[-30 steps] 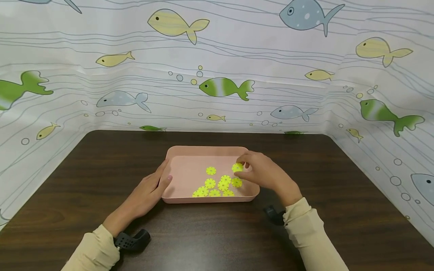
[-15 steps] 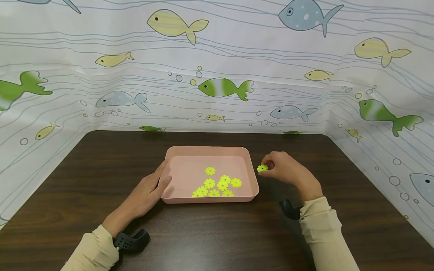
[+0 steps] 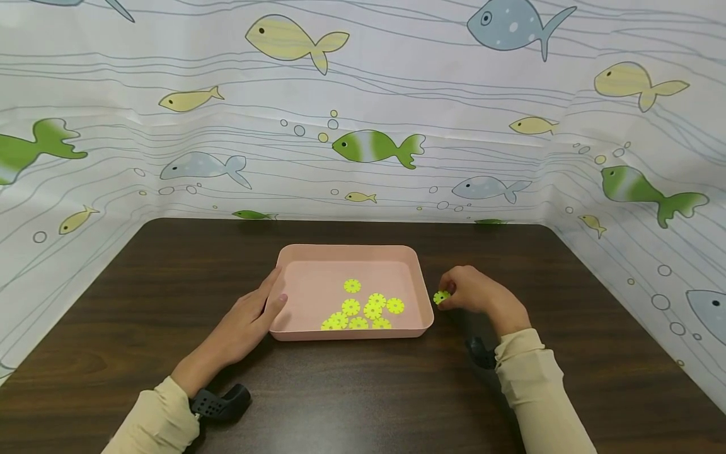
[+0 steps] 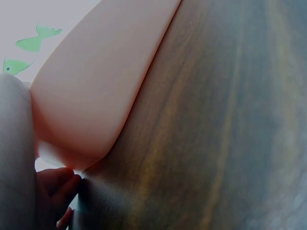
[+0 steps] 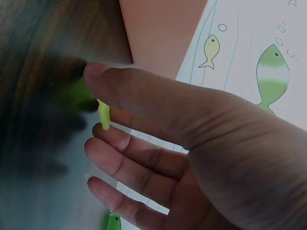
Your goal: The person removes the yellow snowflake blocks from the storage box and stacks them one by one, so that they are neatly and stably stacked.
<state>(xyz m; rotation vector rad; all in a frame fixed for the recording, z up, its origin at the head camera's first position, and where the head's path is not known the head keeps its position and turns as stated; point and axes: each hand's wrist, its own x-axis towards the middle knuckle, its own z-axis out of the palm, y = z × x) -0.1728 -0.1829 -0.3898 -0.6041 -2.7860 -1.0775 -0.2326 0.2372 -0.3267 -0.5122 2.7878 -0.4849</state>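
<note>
In the head view a pink tray (image 3: 317,284) lies on the dark table, holding several yellow-green notched plastic discs (image 3: 373,310). My left hand (image 3: 241,325) holds the tray's left side, its thumb over the rim and fingers along the outer wall. Just right of the tray, my right hand (image 3: 476,295) pinches one notched disc (image 3: 441,297) low over the table. Seen edge-on in the right wrist view, that disc (image 5: 104,115) sits under the thumb, the other fingers loosely bent. From the left wrist view, fingertips (image 4: 57,191) show at the tray's corner.
The dark wooden table (image 3: 351,391) has a white curtain (image 3: 397,94) with printed fish along its back and sides. Black wrist straps with cameras (image 3: 221,403) sit at both wrists.
My right hand has lifted a disc out of the tray and carried it right past the rim, then lowered slightly toward the table. The left hand and tray have stayed put.
</note>
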